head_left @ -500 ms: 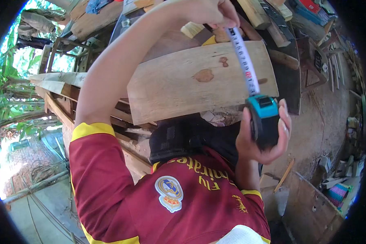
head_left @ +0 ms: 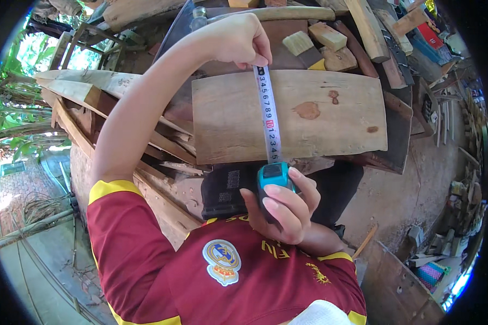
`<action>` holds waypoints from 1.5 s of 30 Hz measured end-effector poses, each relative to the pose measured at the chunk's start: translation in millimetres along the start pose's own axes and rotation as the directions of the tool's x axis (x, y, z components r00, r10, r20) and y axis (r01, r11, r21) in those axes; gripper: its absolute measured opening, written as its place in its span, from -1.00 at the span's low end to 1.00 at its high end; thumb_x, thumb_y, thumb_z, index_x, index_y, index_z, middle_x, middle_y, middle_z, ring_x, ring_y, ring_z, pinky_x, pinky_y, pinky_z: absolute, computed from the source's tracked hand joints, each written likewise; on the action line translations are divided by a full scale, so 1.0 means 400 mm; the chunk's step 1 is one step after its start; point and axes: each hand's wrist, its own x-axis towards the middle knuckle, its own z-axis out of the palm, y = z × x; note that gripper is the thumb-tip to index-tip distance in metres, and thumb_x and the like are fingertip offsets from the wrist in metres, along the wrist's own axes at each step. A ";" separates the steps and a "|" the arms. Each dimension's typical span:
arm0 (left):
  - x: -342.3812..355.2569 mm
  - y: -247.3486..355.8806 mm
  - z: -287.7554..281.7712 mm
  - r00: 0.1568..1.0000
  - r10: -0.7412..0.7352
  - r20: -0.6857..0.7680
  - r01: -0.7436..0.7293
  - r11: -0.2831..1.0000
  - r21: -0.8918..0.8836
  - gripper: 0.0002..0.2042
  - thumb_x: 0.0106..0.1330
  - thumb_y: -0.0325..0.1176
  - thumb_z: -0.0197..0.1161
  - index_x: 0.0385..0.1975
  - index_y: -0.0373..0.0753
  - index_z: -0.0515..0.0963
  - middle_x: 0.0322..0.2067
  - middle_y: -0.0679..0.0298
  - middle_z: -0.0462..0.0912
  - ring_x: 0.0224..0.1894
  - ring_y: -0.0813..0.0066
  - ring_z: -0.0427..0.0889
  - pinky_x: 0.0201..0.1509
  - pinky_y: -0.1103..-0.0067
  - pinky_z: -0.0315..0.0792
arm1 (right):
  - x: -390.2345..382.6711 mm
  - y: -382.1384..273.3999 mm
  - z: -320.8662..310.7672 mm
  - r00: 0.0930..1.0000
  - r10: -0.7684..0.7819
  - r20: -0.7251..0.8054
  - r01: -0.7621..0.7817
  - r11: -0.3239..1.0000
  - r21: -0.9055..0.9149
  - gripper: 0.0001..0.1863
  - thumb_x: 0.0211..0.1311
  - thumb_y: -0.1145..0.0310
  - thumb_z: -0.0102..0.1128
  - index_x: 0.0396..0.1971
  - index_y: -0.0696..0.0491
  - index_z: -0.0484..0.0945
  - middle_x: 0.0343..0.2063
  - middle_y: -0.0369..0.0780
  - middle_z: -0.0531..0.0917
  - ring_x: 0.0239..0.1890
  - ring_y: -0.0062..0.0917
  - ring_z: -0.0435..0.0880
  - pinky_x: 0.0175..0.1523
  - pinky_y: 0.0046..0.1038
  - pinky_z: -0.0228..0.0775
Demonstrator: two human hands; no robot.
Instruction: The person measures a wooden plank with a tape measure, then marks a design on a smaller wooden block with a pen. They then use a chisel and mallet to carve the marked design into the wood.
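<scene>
A pale wooden board [head_left: 222,119] with brown knots lies crosswise on the dark bench. My left hand [head_left: 238,42] is closed at its far edge, pinching the end of the tape measure's white blade [head_left: 270,116]. The blade runs nearly straight across the board's width, from far edge to near edge. My right hand [head_left: 290,208] is wrapped round the teal and black tape measure case [head_left: 274,176], just off the near edge and above my lap. My left fingertips partly hide the blade's end.
Beyond the board lie a wide brush [head_left: 299,44], small wood blocks [head_left: 328,36] and a long timber piece [head_left: 366,30]. A small glass jar [head_left: 199,16] stands at the far left of the bench. Long planks [head_left: 87,92] stack at the left.
Both hands have shifted left with the tape, from the board's right part to nearer its middle. More blade is out of the case, and the blade now runs straighter across the board.
</scene>
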 end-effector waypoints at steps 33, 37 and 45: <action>-0.031 -0.075 0.040 0.976 0.083 -0.201 -0.098 0.993 -0.064 -0.88 0.25 -0.44 0.32 -0.36 -0.38 0.68 -0.53 0.34 0.65 -0.44 0.66 0.53 -0.33 0.59 0.45 | 0.035 0.061 0.058 0.984 -0.087 -0.156 0.123 0.963 0.239 -0.68 -0.16 0.61 0.51 -0.34 0.00 0.67 -0.15 -0.28 0.59 0.06 -0.10 0.57 -0.02 0.03 0.58; -0.075 -0.055 0.019 0.967 0.004 -0.254 -0.020 0.998 -0.060 -0.88 0.25 -0.45 0.30 -0.36 -0.38 0.67 -0.52 0.30 0.67 -0.45 0.63 0.56 -0.32 0.57 0.47 | 0.054 0.042 0.064 0.979 -0.029 -0.200 0.088 0.952 0.293 -0.67 -0.17 0.62 0.51 -0.34 0.00 0.67 -0.16 -0.28 0.58 0.06 -0.10 0.57 -0.02 0.01 0.59; -0.166 -0.059 0.006 0.933 0.002 -0.361 0.099 0.960 0.263 -0.90 0.08 -0.54 0.31 -0.41 -0.39 0.69 -0.51 0.09 0.71 -0.44 0.40 0.70 -0.26 0.52 0.53 | 0.025 -0.035 0.141 0.995 -0.042 -0.087 0.072 0.927 0.367 -0.66 -0.23 0.61 0.54 -0.38 -0.02 0.68 -0.21 -0.31 0.61 0.01 -0.15 0.59 -0.10 -0.02 0.56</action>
